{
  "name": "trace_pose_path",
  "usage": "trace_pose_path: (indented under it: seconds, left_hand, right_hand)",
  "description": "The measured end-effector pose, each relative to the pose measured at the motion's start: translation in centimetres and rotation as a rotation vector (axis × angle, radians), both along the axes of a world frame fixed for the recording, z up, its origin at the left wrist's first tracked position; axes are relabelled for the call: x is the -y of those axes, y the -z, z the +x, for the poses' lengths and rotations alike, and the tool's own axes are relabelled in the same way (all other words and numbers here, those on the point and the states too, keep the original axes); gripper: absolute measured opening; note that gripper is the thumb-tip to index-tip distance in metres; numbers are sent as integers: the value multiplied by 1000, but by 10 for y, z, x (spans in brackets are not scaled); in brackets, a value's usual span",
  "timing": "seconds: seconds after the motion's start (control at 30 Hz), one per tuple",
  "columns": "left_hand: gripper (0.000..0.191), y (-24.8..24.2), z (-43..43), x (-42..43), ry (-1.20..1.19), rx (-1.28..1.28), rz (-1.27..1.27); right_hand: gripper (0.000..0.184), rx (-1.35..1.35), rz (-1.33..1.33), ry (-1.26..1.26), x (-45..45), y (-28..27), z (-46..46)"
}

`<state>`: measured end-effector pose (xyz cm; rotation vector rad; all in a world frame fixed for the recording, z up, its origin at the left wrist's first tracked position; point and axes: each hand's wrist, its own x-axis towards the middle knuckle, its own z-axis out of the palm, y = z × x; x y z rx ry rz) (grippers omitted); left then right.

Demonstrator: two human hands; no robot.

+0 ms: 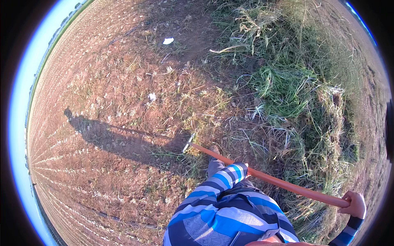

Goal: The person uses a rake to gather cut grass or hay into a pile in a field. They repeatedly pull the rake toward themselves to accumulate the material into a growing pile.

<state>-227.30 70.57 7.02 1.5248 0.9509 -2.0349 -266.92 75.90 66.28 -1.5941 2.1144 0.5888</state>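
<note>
A long-handled tool, a rake or a hoe, slants across the view with its orange-brown handle (286,185). Its narrow, light-coloured head (188,143) rests low at the weedy ground, at the edge of my shadow; whether it has teeth cannot be told. My right hand (355,204) is closed around the handle's end at the far right. Further down the handle, near my waist, my left hand (248,172) grips it, mostly hidden by the striped sleeve. Cut green grass (283,89) lies heaped to the right of the tool's head.
Dry stalks and weeds (335,123) form a long bank on the right. Reddish soil (117,181) with plant litter and stubble rows stretches left. White scraps (168,41) lie on the soil further ahead. My shoe (215,149) stands close beside the handle, near the tool's head.
</note>
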Motion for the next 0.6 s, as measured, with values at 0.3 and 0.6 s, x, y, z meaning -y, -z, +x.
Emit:
trace_pose_path:
  seconds: [0.3, 0.6]
  left_hand:
    - [19, 49, 56, 48, -86, 93, -53]
    - [20, 18, 118, 155, 49, 121, -331]
  right_hand:
    - [50, 234, 406, 135, -86, 130, 43]
    - [41, 580, 165, 169, -7, 273, 265]
